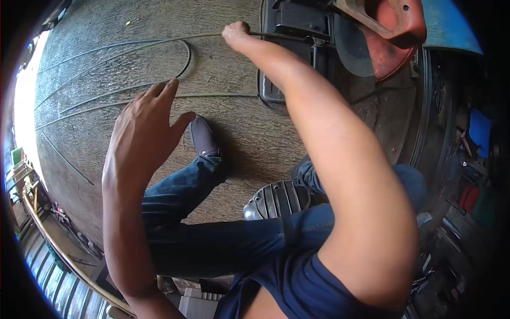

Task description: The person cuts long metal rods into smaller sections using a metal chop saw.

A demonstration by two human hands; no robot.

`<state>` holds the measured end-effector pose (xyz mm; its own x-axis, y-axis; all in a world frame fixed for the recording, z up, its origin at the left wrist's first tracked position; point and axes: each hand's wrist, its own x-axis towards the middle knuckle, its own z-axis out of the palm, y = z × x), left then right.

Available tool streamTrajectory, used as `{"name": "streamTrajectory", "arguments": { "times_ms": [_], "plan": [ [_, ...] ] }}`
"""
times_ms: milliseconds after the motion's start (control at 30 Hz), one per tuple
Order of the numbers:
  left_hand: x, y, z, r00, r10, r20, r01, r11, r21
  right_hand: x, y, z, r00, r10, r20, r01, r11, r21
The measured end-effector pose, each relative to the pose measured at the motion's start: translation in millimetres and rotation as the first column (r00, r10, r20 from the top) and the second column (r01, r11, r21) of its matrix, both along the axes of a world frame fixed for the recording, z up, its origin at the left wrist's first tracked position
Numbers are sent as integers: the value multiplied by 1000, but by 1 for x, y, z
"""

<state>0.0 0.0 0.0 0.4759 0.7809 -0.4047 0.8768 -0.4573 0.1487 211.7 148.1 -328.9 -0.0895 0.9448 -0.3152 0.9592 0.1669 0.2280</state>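
Observation:
My right hand [236, 33] is stretched far ahead and closed around a thin dark hose or cable [199, 35]. To the right of this hand, the line runs to a fitting on a black metal machine [297, 18]; to the left it trails across the floor. My left hand [146, 119] is held over the floor, fingers extended and thumb apart, with nothing seen in it. Its fingertips overlap a loop of the line [188, 56] in the picture; whether they touch it, I cannot tell.
More lengths of line lie on the rough, worn floor [234, 122]. A red housing [390, 53] stands at the upper right. Between my legs is a ribbed metal part [279, 199]. A blue object [479, 132] and clutter are at right, a pale rail [58, 247] at lower left.

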Motion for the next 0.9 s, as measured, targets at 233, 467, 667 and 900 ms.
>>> {"name": "streamTrajectory", "arguments": {
  "times_ms": [233, 467, 667, 900],
  "plan": [
    [-16, -4, -4, 997, -71, 36, 68, 994, 91, 2, -6, 4, 971, -192, 139, 205, 975, -87],
    [-20, -5, -7, 997, -73, 29, 71, 996, 52, -56, 14, -3, 991, 28, -134, -10, 991, 134],
    [-20, -5, -7, 998, -63, 23, 62, 996, 64, -53, 36, 0, 973, 20, -229, 12, 991, 137],
    [-18, -6, -7, 995, -84, 50, 81, 995, 60, -27, 19, 1, 977, 113, -182, -85, 985, 152]
  ]
}}
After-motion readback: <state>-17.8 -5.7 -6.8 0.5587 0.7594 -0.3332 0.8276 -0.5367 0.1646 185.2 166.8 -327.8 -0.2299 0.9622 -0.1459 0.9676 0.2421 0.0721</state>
